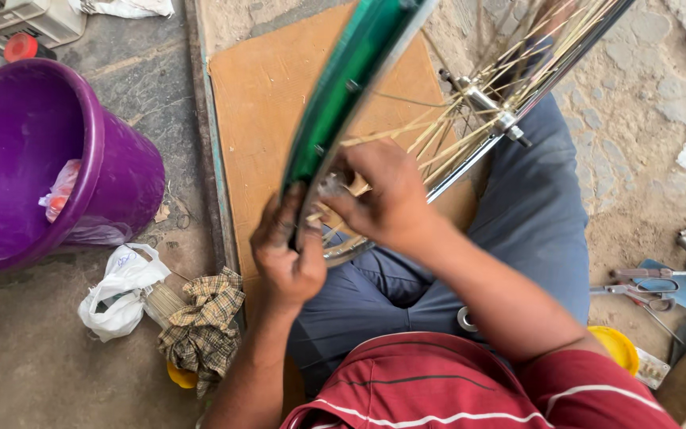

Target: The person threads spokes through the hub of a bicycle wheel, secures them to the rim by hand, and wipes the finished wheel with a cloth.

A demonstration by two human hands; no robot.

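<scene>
Green rim tape lines the inner channel of a bicycle wheel (406, 103), which stands tilted on edge across the lap of a seated person in grey trousers and a red striped shirt. Left hand (286, 253): closed around the lower rim from outside, thumb against the green strip. Right hand (383, 195): fingers curled in among the spokes (446, 135) just beside the rim, pinching something small, too hidden to name. Metal hub and axle (482, 103): above the right hand. Step in hand, by judgement: work at a single spoke end where it meets the rim. The next move would call for a steady grip on the rim and fine finger turning. Surroundings: brown board (256, 95) beneath the wheel; purple bucket (33, 159), white plastic bag (117, 294) and checked rag (204, 326) on the ground at left; scissors (645, 290) at right.
</scene>
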